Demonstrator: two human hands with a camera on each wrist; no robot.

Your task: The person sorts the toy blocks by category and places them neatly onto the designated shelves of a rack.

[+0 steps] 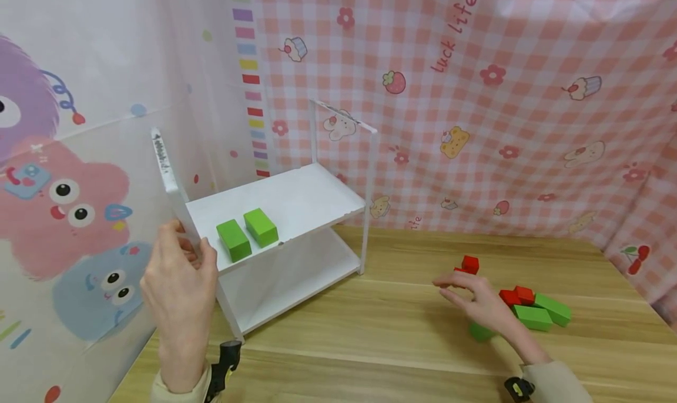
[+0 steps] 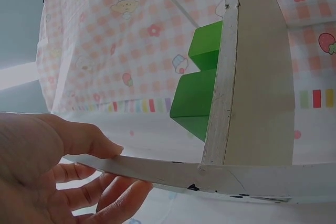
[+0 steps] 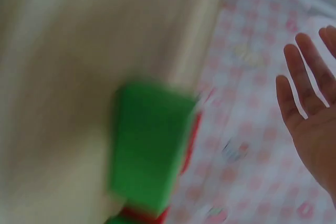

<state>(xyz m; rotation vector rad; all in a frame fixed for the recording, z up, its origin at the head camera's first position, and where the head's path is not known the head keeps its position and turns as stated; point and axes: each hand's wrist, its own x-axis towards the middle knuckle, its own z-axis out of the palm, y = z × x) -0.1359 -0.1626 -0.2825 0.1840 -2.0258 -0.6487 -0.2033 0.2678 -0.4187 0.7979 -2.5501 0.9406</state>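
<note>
Fingers and thumb of left hand [image 1: 180, 282] pinched left side frame [image 2: 170, 167] of white rack [image 1: 282, 194], wrist raised from below; right forearm [image 1: 529, 345] slanted in from lower right, right hand [image 1: 478, 300] above wooden table [image 1: 359, 332]. Pink checked cloth [image 1: 423, 156] read "luck life"; dark marks on rack's left rail [image 1: 160, 151] illegible. Right hand's fingers were nearly straight, slightly spread; green block [image 1: 481, 332] lay just under it, red blocks [image 1: 470, 265] just beyond, other green blocks [image 1: 533, 318] to right. Two green blocks [image 1: 233, 240] sat on rack's upper shelf near left hand
</note>
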